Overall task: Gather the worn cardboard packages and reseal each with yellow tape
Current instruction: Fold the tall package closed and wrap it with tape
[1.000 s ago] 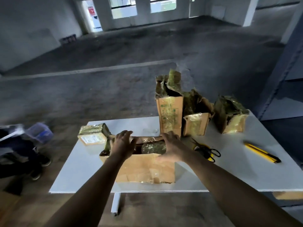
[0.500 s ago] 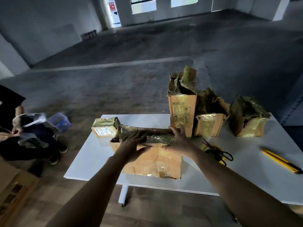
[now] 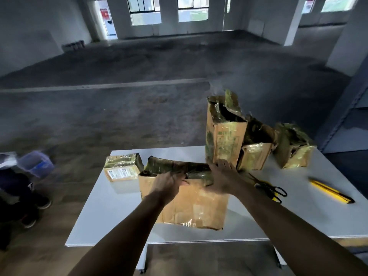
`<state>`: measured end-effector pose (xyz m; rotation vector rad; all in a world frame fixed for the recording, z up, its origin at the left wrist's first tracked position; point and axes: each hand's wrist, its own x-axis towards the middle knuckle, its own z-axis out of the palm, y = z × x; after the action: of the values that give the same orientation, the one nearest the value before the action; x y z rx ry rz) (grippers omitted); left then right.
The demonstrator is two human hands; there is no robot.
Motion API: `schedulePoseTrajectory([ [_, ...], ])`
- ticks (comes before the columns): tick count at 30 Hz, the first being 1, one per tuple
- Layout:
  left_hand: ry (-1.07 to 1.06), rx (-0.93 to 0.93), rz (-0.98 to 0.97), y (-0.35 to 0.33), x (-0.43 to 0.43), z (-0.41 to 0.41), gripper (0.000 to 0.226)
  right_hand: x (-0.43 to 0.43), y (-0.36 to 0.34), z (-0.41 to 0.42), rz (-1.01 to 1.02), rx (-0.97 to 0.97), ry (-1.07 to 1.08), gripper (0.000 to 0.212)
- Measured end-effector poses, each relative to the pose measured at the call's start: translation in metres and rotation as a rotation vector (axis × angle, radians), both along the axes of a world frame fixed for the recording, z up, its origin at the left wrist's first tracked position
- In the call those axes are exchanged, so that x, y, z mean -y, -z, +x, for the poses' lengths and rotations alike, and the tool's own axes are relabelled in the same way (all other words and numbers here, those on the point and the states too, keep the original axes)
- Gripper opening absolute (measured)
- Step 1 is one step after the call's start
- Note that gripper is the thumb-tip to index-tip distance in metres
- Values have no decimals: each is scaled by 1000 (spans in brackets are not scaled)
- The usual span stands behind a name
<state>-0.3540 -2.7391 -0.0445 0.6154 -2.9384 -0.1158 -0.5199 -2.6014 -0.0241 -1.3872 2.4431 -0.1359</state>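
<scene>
Since half a second earlier the left hand (image 3: 166,185) has drawn in its spread fingers, which now curl over the near edge of the top flap of the large cardboard package (image 3: 195,206), while the right hand (image 3: 223,179) has kept its place at that package's right end. Both forearms reach forward from the bottom of the view and converge on the package, the left rising from the lower left, the right from the lower right. The white tabletop (image 3: 99,216) carries everything. The large cardboard package stands near its front edge, directly under both hands, its top covered in dark crumpled tape. The right hand lies on the right top corner with fingers straight and spread, their tips just short of the foot of the tall package (image 3: 225,140), which stands upright behind with its top torn open. Beside that, to the right, stands a shorter package (image 3: 255,155), touching it, and further right a crumpled package (image 3: 294,150) stands apart. A small labelled package (image 3: 121,169) sits just left of the large one. Black-handled scissors (image 3: 272,191) lie right of the right wrist, and a yellow utility knife (image 3: 330,191) lies further right. Off the tabletop at the far left a blurred seated person (image 3: 18,188) is partly visible.
</scene>
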Motion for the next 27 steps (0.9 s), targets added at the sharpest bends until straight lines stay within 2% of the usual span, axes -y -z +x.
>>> schedulePoseTrajectory([
  [4, 71, -89, 31, 0, 34, 8, 26, 21, -15, 21, -41, -76, 100, 96],
  [9, 93, -313, -5, -5, 73, 10, 12, 53, -35, 47, -14, -100, 217, 111],
  [13, 71, -400, 41, -3, 98, 13, 34, 79, -33, 50, -34, -126, 291, 103],
  [19, -23, -407, 117, 5, 140, 15, 37, 123, -14, 40, -207, -233, 296, 78],
  [27, -197, -352, 141, -3, 185, 8, 41, 179, -5, 8, -305, -338, 193, 70],
])
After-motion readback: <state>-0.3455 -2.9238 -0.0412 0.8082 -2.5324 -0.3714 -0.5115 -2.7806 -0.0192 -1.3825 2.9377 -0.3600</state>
